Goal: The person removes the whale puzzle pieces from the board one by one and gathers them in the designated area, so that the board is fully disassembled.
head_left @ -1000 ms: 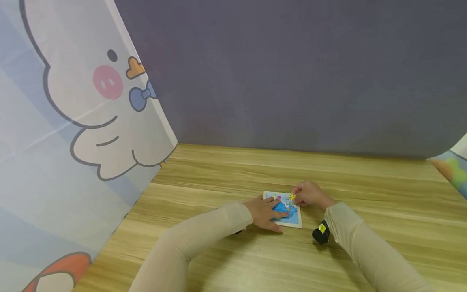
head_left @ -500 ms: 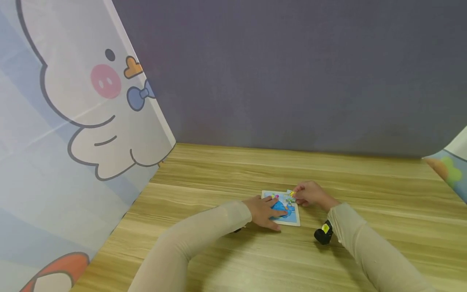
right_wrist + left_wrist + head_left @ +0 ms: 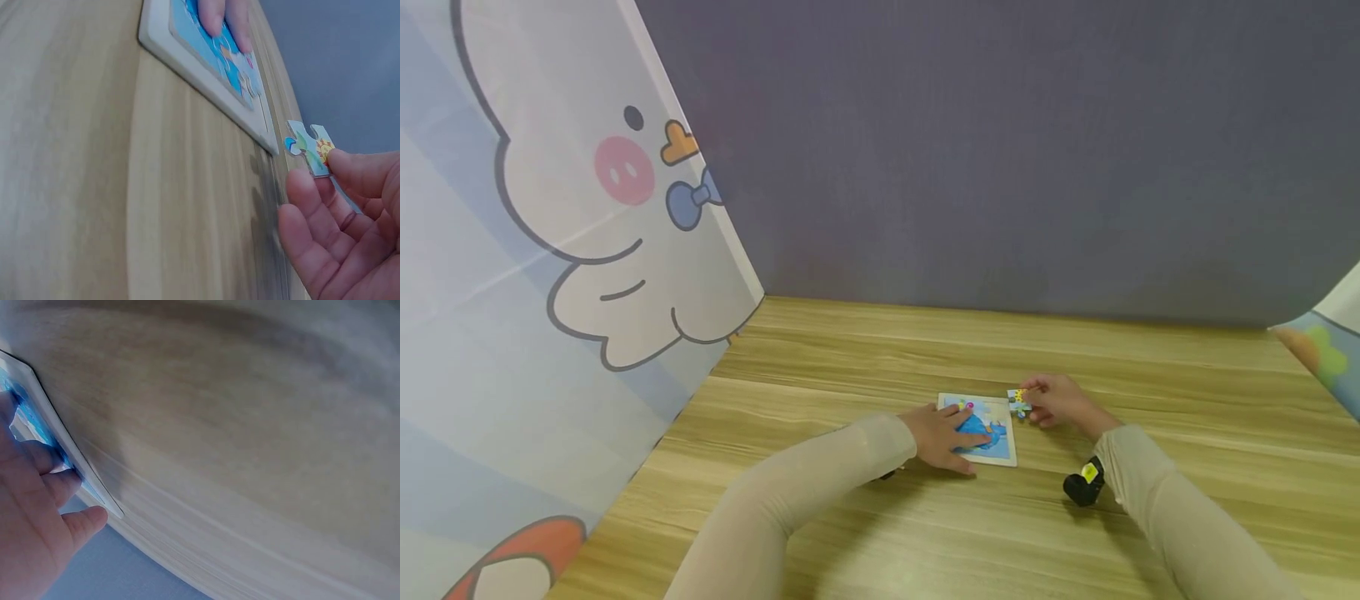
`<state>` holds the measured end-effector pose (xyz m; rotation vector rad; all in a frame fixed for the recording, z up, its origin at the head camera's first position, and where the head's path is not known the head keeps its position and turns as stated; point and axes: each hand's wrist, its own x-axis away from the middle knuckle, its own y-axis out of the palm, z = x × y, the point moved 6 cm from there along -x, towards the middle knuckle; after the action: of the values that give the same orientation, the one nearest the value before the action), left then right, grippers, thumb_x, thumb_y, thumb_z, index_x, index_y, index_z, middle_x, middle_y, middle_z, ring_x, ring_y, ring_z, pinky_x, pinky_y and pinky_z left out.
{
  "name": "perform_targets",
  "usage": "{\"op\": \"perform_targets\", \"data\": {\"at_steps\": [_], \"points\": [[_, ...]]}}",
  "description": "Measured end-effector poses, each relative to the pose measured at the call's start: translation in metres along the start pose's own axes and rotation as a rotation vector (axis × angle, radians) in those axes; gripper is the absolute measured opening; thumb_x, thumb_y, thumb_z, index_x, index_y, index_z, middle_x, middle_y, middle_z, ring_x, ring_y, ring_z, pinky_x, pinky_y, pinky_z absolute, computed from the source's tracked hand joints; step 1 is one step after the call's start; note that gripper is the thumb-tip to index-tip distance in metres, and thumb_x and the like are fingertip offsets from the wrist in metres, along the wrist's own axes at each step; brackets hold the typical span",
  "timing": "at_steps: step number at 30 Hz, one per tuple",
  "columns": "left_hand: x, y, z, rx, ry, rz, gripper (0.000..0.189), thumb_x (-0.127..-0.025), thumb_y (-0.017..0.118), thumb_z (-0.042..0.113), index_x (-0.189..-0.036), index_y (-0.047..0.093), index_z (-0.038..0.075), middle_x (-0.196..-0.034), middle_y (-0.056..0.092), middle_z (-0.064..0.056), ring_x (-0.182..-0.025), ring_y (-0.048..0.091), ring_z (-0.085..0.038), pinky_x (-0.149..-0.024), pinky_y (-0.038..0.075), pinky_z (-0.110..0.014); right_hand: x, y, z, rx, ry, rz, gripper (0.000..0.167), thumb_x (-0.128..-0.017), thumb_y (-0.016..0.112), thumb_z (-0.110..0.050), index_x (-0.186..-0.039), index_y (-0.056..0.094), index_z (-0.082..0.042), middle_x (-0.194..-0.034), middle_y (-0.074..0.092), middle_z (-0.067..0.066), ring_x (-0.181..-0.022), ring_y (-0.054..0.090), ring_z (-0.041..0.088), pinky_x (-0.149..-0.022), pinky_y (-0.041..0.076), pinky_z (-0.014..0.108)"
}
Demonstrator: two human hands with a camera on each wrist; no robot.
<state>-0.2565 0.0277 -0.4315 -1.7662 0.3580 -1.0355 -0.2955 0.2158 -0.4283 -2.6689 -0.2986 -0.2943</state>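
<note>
A small framed jigsaw puzzle (image 3: pixel 1006 457) with a blue picture lies flat on the table. My left hand (image 3: pixel 942 438) rests on it with spread fingers, covering its left part; in the left wrist view the left hand (image 3: pixel 31 512) reaches over the pale frame (image 3: pixel 59 422). Just beyond the puzzle's upper right corner, my right hand (image 3: pixel 1062 400) pinches a jigsaw piece (image 3: pixel 1018 403) between thumb and fingers. The right wrist view shows the piece (image 3: pixel 310 150) lifted above the table, with a yellow sun and a green leaf shape on it. A pale bare patch shows in the puzzle's upper right corner.
The wood-grain table (image 3: pixel 850 367) runs back to a dark grey panel (image 3: pixel 1000 167). A white and blue cartoon curtain (image 3: pixel 587 292) hangs on the left. A black wrist device (image 3: pixel 1084 483) sits under the right wrist.
My right hand has drawn the jigsaw piece from over the puzzle's upper right corner away to the right, clear of the frame. The left hand has stayed on the puzzle.
</note>
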Motion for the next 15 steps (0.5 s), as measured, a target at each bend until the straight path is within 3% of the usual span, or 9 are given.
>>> {"op": "perform_targets", "data": {"at_steps": [15], "points": [[0.003,0.000,0.000,0.044,0.004,0.010,0.062,-0.095,0.030,0.066,-0.152,0.015,0.045,-0.161,0.007,0.002,-0.146,0.009,-0.018,-0.115,0.015,-0.041,0.007,-0.014,0.003,-0.028,-0.037,-0.013,0.033,-0.094,0.054,0.000,-0.120,0.049,0.019,-0.081,0.059,0.005,-0.065,0.060,0.010,-0.059,0.054,0.025]]}}
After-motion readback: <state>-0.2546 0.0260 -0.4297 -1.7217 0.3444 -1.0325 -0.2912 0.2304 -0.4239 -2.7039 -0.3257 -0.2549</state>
